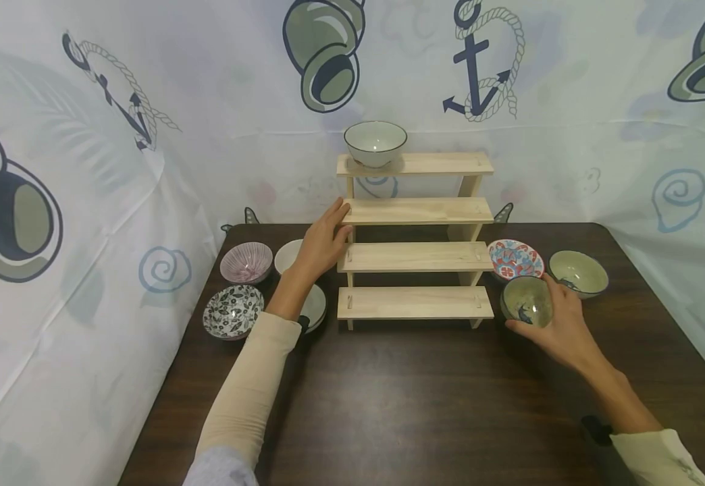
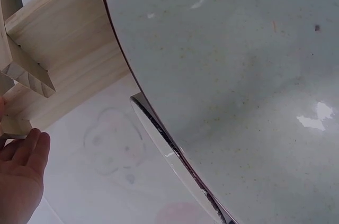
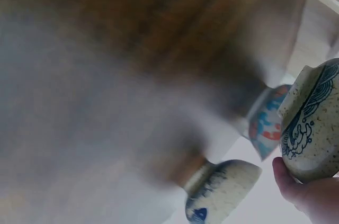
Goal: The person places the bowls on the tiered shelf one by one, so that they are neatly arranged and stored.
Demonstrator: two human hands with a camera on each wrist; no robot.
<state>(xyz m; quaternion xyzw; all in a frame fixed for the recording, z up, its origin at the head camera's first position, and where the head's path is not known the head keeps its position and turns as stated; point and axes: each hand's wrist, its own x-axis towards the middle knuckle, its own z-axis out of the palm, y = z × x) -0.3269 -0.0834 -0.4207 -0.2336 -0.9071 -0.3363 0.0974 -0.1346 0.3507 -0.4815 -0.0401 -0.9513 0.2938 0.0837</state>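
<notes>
– What's the room like?
– White cloth (image 1: 255,74) hangs behind and along both sides, printed with anchors, rope and shells. The counter (image 1: 431,385) is dark brown wood with rounded back corners and a soft sheen towards the front.

– And what stands on it?
– A pale wooden stand (image 1: 419,256) of four steps at the back, with a white bowl (image 1: 375,140) on the left of its top step.

– Where are the hands?
– The left hand (image 1: 322,246) touches the stand's left end, by the second step from the top; I can't tell whether it grips. The right hand (image 1: 562,317) grasps an olive bowl (image 1: 525,300) between thumb and fingers, just right of the stand.

– Anything around that?
– A red-and-blue bowl (image 1: 515,258) and a green bowl (image 1: 580,271) sit behind it. Left of the stand are a purple-striped bowl (image 1: 246,262), a black-and-white floral bowl (image 1: 233,310) and two pale bowls (image 1: 313,305), partly hidden by the arm.
</notes>
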